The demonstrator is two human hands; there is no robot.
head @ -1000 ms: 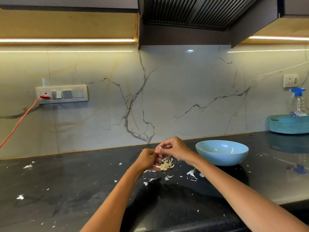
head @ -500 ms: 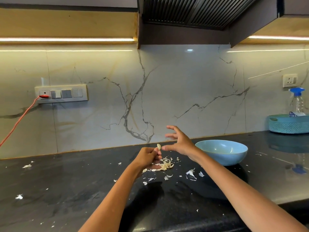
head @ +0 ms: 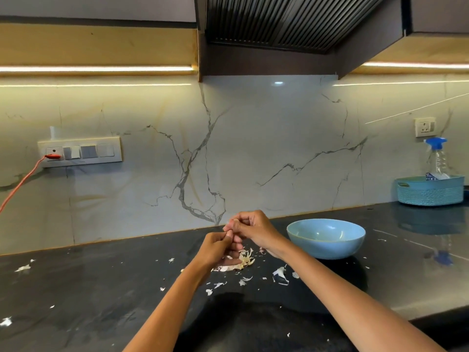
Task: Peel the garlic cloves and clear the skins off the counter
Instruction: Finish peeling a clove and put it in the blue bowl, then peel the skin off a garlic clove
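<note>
Garlic skins (head: pixel 245 259) litter the counter (head: pixel 101 288) beneath both hands, left (head: pixel 218 247) and right (head: pixel 251 228), fingertips pinched together beside the bowl (head: pixel 326 238).

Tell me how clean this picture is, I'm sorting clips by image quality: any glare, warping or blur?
Head view: the LED strips blow out to white and mirror on the backsplash; the glossy counter reflects the basket; wide-angle warp bows the counter's back edge; the hands are soft, so what they pinch cannot be made out.
</note>
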